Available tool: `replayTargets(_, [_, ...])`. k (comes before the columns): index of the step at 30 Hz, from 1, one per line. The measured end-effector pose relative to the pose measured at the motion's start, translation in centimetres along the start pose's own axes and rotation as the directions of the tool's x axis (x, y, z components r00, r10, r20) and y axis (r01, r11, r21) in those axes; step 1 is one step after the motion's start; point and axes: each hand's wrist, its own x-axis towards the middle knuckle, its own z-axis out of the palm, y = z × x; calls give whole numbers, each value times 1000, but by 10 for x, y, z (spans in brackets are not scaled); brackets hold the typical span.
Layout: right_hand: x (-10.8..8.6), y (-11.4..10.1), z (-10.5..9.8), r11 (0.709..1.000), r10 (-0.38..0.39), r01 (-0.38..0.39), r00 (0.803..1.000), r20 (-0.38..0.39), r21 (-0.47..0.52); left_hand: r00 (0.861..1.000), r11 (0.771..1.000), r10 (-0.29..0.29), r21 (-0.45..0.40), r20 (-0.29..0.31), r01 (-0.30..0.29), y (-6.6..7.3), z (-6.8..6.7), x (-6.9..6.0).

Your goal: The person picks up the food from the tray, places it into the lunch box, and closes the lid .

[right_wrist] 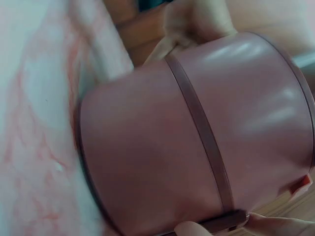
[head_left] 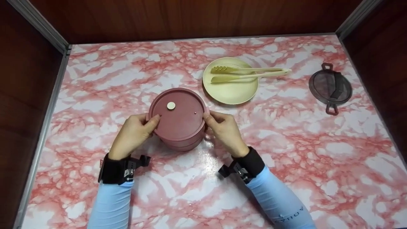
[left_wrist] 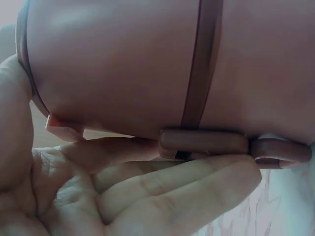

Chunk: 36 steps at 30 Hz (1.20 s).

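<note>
A round dusky-red, two-tier lunch box (head_left: 179, 122) stands left of the table's middle, its flat lid bearing a small whitish knob (head_left: 171, 105). My left hand (head_left: 135, 133) holds it at the left, thumb on the lid's rim. In the left wrist view, the fingers (left_wrist: 182, 196) lie along the side clips (left_wrist: 204, 141). At the opposite side my right hand (head_left: 225, 130) grips it likewise, thumb at the lid's edge. The right wrist view shows the box's wall (right_wrist: 147, 147) with a dark band round its middle; only some right fingertips (right_wrist: 192, 228) show there.
Behind the box to the right, a pale yellow plate (head_left: 232, 95) carries yellow-green tongs (head_left: 248, 74), their handle end overhanging the rim. A dark translucent round lid (head_left: 321, 84) with two loop clips lies at the far right. Wooden panels (head_left: 197, 19) enclose the table's back and sides.
</note>
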Motion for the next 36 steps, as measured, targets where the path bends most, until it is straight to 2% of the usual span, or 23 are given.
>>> replayTargets(3, [2, -3, -1, 992, -33, 32, 999, 0, -125, 1000, 1000, -3, -18, 2, 3, -1, -1, -1])
replayTargets(10, [6, -5, -9, 973, -39, 49, 998, 48, -224, 1000, 1000, 11, -20, -11, -11, 2, -2, 0])
replayTargets(15, [7, -4, -13, 973, -40, 61, 994, 99, -221, 1000, 1000, 21, 9, -14, -21, 1, -2, 0])
replayTargets(22, [8, -3, -13, 990, 13, 5, 992, 125, -143, 999, 999, 29, 37, -29, -28, -3, -2, -1])
replayTargets(29, [7, -1, -12, 981, -1, 26, 992, 129, -191, 1000, 1000, 16, 19, -18, -15, -6, -2, -2])
replayTargets(36, [6, -4, -13, 958, -41, 79, 989, 140, -276, 1000, 999, 23, 32, -13, -22, -4, -5, -1])
